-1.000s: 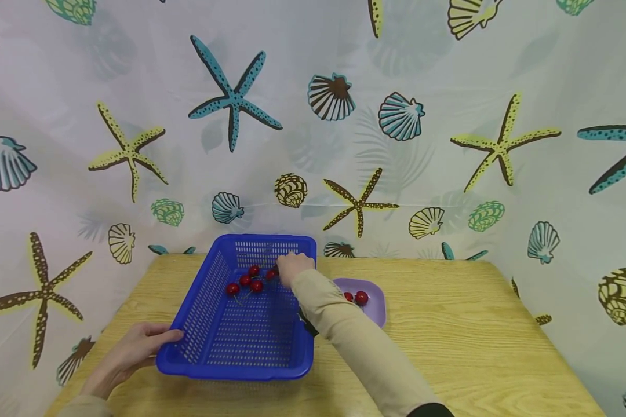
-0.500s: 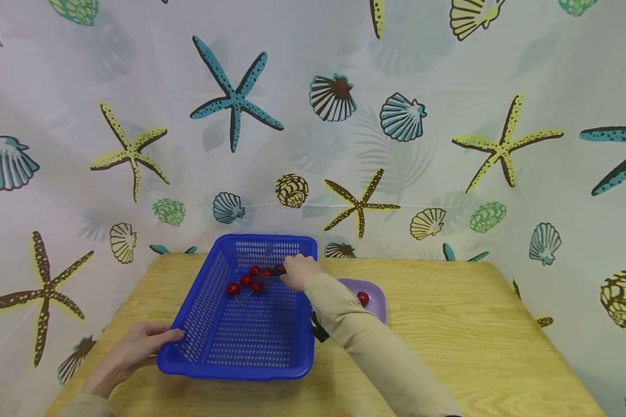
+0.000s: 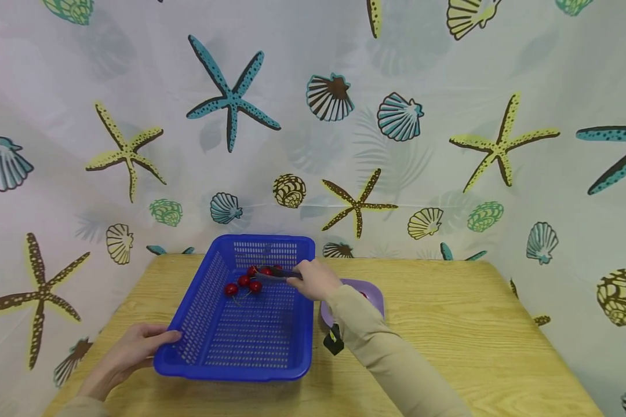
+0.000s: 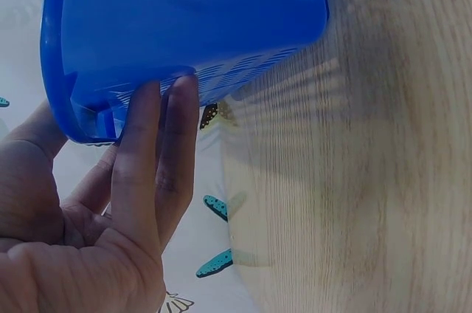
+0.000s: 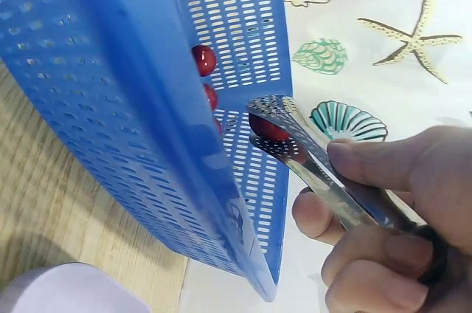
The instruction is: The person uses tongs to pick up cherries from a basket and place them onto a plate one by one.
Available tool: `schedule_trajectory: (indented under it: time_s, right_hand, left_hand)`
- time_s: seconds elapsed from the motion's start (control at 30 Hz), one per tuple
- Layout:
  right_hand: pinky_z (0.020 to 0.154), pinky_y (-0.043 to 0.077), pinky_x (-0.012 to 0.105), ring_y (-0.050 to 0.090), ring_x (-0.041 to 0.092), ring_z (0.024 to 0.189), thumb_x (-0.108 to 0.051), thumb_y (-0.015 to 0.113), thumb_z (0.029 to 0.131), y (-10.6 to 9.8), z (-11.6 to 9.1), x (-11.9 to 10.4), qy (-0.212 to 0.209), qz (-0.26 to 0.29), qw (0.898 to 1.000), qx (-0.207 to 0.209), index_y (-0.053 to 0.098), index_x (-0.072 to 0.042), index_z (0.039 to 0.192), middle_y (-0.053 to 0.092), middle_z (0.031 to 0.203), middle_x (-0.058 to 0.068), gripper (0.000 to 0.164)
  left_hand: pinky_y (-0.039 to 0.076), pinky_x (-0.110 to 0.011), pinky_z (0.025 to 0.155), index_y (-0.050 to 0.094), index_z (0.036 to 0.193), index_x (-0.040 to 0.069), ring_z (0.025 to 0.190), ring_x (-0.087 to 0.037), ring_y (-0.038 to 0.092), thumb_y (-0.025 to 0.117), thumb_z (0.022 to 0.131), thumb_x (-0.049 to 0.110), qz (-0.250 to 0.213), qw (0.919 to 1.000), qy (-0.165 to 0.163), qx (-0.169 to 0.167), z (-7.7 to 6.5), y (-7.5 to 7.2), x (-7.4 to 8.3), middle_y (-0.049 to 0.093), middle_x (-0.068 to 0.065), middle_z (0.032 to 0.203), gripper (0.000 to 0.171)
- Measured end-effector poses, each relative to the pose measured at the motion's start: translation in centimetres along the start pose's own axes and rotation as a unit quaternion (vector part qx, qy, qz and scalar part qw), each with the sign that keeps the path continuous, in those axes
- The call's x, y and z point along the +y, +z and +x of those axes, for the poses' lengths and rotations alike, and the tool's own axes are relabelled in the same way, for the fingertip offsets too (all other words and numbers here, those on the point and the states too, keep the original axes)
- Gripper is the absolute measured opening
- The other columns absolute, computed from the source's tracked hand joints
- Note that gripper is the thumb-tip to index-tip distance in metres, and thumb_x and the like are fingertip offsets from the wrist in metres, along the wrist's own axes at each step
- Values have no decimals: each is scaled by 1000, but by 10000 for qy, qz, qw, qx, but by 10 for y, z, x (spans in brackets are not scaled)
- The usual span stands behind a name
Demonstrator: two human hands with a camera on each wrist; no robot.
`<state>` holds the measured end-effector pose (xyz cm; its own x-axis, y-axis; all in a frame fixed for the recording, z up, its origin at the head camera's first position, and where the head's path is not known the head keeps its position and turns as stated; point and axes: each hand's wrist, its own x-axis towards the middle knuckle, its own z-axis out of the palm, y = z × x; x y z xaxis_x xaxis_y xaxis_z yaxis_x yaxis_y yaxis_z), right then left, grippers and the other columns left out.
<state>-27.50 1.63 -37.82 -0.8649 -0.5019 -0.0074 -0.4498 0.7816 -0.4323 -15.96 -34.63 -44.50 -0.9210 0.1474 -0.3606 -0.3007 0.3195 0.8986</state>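
Note:
My left hand (image 3: 135, 350) grips the near left corner of a blue plastic basket (image 3: 235, 374), thumb over the rim. In the left wrist view its fingers (image 4: 136, 165) lie against the outer wall under the rim. At the basket's right rim, my right hand (image 3: 317, 279) holds metal tongs (image 5: 333, 199) reaching into the basket. A red cherry (image 5: 267, 128) sits between the tong tips in the right wrist view. Several more cherries (image 3: 243, 281), some with stems, lie towards the back of the basket.
A light purple dish (image 3: 374, 291) stands right of the basket, partly hidden by my right sleeve (image 3: 386, 347); a bit of red shows in it. The wooden table (image 3: 464, 324) extends to the right. A curtain (image 3: 438, 75) with sea shapes hangs behind.
My right hand has moved right, from over the basket to its right rim, bringing more of the tongs into view. My left hand keeps its grip on the basket corner.

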Motion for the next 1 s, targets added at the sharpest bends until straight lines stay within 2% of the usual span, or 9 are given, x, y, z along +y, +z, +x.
schedule_trajectory:
  time_s: [0.07,0.2,0.37,0.43,0.63,0.73,0.87,0.9,1.0]
  right_hand:
    - [59,43,26,48,10,57,-24,62,100,1,-4,3,-71,157,9998,71,72,2,118,72,83,12,33]
    - [56,37,23,45,9,56,-23,62,100,3,-13,9,-174,461,9986,204,74,2,110,70,78,13,29]
    - [57,41,26,50,12,61,-21,61,100,6,-23,17,-242,665,9970,297,73,2,110,71,83,15,28]
    - [60,42,25,51,11,65,-22,61,100,7,-27,20,-206,729,9965,365,72,2,116,71,88,11,30]
    - [54,31,22,44,11,59,-22,60,101,11,-41,33,-128,1126,9925,456,74,-4,107,58,75,3,24]
    - [58,32,22,44,11,65,-25,60,101,14,-47,39,-85,1157,9915,586,75,-7,106,61,77,1,23]
    - [55,34,20,46,7,61,-24,60,101,17,-55,47,-134,1294,9886,757,75,-8,108,65,77,0,23]
    - [51,33,19,45,7,57,-24,60,101,17,-57,49,-195,1385,9871,779,74,-7,108,65,75,1,23]
    - [49,33,18,45,5,55,-22,60,101,19,-63,54,-260,1598,9830,871,74,-5,107,66,74,5,22]
  left_hand:
    - [64,-39,82,48,136,-20,97,-19,74,59,102,27,-2,10000,6,15,0,0,-1,75,-10,111,59]
    - [64,-38,82,48,136,-21,97,-19,74,58,102,27,-17,10000,28,13,0,0,-2,75,-10,111,59]
    - [63,-38,83,48,135,-21,97,-18,74,58,102,27,-40,10000,22,-20,-1,0,-1,75,-10,110,59]
    - [63,-38,83,48,135,-21,97,-18,74,58,102,27,-38,10000,18,-37,-1,0,-1,75,-9,110,59]
    - [63,-37,83,49,135,-20,96,-17,73,57,103,26,-1,10000,40,0,0,-1,0,75,-8,109,57]
    - [64,-37,81,50,134,-21,95,-16,73,56,103,26,25,10000,71,8,1,-2,-1,75,-8,108,56]
    - [64,-36,81,49,134,-21,95,-16,73,55,104,25,0,10000,90,-16,1,-2,-2,75,-7,108,56]
    - [64,-36,81,49,134,-21,95,-16,73,55,104,25,0,9999,97,-27,1,-2,-2,75,-7,108,56]
    - [64,-37,82,49,134,-21,95,-16,73,56,103,26,-16,10000,81,-39,1,-2,-2,75,-8,108,56]
